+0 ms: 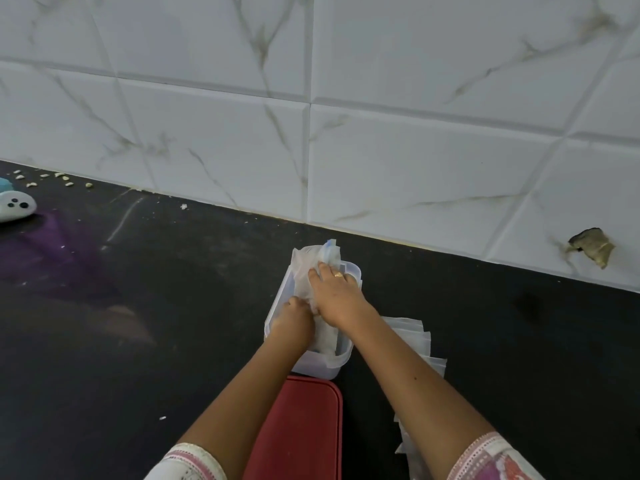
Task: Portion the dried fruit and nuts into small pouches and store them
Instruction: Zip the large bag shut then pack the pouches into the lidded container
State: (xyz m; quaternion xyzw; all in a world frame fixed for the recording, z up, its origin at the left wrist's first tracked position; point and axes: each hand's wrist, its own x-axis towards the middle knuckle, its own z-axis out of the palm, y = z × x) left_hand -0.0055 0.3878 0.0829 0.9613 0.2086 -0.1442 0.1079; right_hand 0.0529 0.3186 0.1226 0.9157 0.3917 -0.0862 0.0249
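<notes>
Black surface (138,306) runs below a white tiled wall (415,133), with loose nut pieces (62,178) at its far left. In the middle my left hand (292,320) dips into a clear box (311,367) of pouches (304,265), its grip hidden so I cannot tell. It touches my right hand (337,292), which presses flat on them, with a red lid (301,427) just in front and spare pouches (422,344) to the right.

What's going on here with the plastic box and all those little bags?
A person is packing small pouches into a clear plastic box on a dark counter. The right hand presses down on them, and the left hand reaches into the box beside it; its grip is hidden. A red lid lies off, nearer the person, and a stack of flat pouches sits just right of the box.
</notes>
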